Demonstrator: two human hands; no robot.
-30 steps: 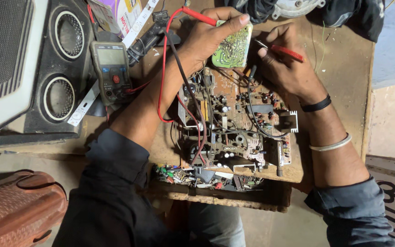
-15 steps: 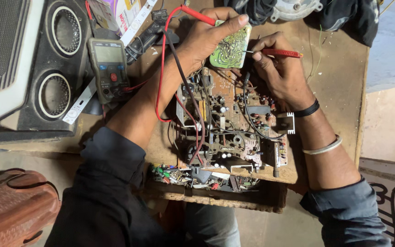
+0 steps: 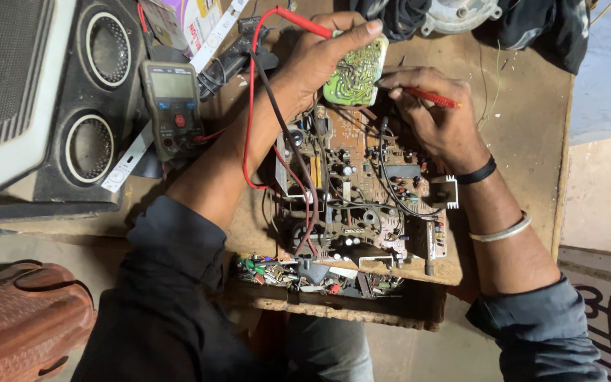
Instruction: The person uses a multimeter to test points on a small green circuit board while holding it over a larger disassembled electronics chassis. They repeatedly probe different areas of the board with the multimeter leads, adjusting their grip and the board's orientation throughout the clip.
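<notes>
- Nearest, at the bench's near edge, a tray of loose components (image 3: pixel 298 274) sits under the large brown circuit board (image 3: pixel 362 205), which lies flat on the wooden bench (image 3: pixel 525 134) between both forearms.
- The step in hand looks like probing: the left hand (image 3: pixel 319 60) pinches a small green circuit board (image 3: pixel 354 73) between thumb and forefinger, tilted up above the big board's far end, with a red probe (image 3: pixel 304 22) tucked along the same fingers.
- The right hand (image 3: pixel 436 113) closes its fingers around a second red probe (image 3: pixel 429 97), tip touching the green board's edge.
- The next move probably calls for steady tips on small solder pads.
- Red and dark leads (image 3: pixel 252 106) loop over the left forearm towards the multimeter (image 3: pixel 172 106); they could snag.
- Beyond, by the left edge, stands a speaker cabinet (image 3: pixel 86 99).
</notes>
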